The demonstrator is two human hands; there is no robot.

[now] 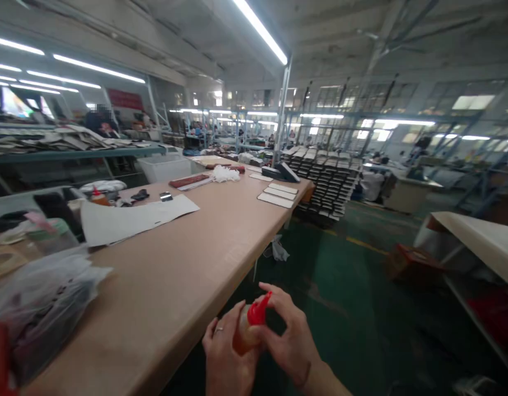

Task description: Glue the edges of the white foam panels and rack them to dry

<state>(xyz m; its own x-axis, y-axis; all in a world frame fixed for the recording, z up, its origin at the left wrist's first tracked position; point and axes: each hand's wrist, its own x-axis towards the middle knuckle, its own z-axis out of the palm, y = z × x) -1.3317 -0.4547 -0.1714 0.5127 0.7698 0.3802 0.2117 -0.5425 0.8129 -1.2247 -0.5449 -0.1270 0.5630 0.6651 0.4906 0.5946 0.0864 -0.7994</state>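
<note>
A squeeze bottle (pixel 242 336) with amber-brown contents and a red pointed cap (pixel 257 312) is held between my hands, just off the long table's near edge. My left hand (pixel 229 352), with a ring on one finger, wraps around the bottle's body. Thumb and fingers of my right hand (pixel 287 330) close on the red cap, and its nozzle points up and to the right. My fingers hide much of the bottle's lower part.
The brown-covered table (pixel 167 286) bears a curved white sheet (pixel 138 217), another red-tipped bottle (pixel 99 197), a plastic bag (pixel 51 308) and white pieces (pixel 276 199). Stacked racks (pixel 323 181) stand beyond its far end. Green floor (pixel 340 286) lies right, with a box (pixel 416 261). A person (pixel 102 121) is far left.
</note>
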